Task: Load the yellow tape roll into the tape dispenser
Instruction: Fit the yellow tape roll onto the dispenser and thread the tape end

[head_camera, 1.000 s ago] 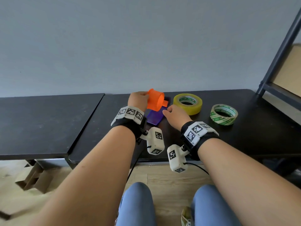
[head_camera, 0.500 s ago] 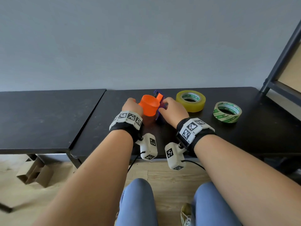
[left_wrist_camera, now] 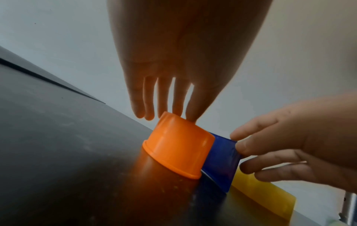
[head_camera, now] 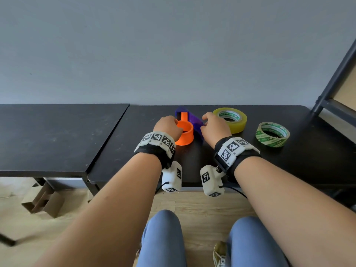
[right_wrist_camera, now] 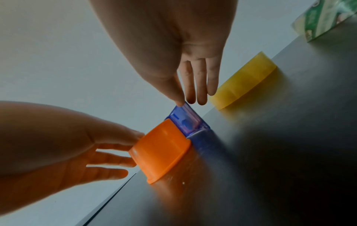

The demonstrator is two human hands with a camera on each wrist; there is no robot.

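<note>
Orange dispenser drum point(head_camera: 185, 138) touched by straight-fingered left hand point(head_camera: 167, 126); right hand point(head_camera: 215, 126) pinches the purple frame point(head_camera: 193, 120).

Soft, even daylight fills the sharp head view, lines bowing at the frame's edges. Both wrist views are heavily warped and softer; the glossy dark surface point(left_wrist_camera: 58, 152) carries a blurred orange reflection, its near edge sinking into shadow in the right one.

Now "R2" & "R1" are made out, tiny, on the right wristband point(head_camera: 234, 149). Green print on the yellow tape roll point(head_camera: 239, 123) & green tape roll point(head_camera: 273, 141) is seen but can't be read.
</note>
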